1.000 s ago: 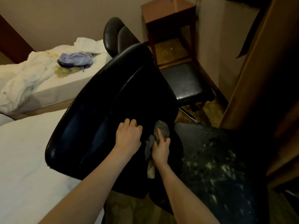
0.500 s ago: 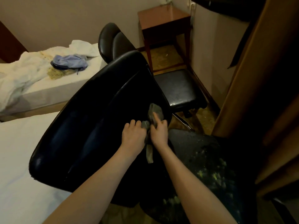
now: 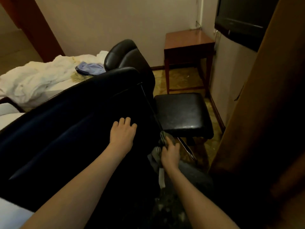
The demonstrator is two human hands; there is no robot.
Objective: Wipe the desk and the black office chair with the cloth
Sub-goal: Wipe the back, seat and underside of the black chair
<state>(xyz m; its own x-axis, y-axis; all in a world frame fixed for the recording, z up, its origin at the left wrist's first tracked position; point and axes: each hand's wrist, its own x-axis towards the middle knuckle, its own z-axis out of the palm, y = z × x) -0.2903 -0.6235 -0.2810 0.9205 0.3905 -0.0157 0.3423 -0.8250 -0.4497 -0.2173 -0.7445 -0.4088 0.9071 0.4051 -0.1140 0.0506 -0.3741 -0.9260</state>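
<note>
Curled tight, the right hand grips a bunched grey cloth, thumb on top and fingers wrapped under it, at the right edge of the black office chair's backrest, where a thin metal bar runs down the side. One end of the cloth bulges up past the fingertips; the rest hangs below the wrist, so its long axis runs roughly up and down in the view, with a pale strip trailing at the bottom. The left hand rests palm-down on the backrest with nothing held, its fingers bent and their tips pressed to the leather. That backrest fills the left and middle of the view, its long axis slanting from lower left to upper right, rounded end toward the wall. The chair's seat, dark and flecked with pale worn patches, lies at lower right under the right forearm. Just behind stands a second black chair, its square seat close to the cloth. Left of the chairs, a bed bears rumpled white linen and a blue garment. A wooden side table stands in the corner.
</note>
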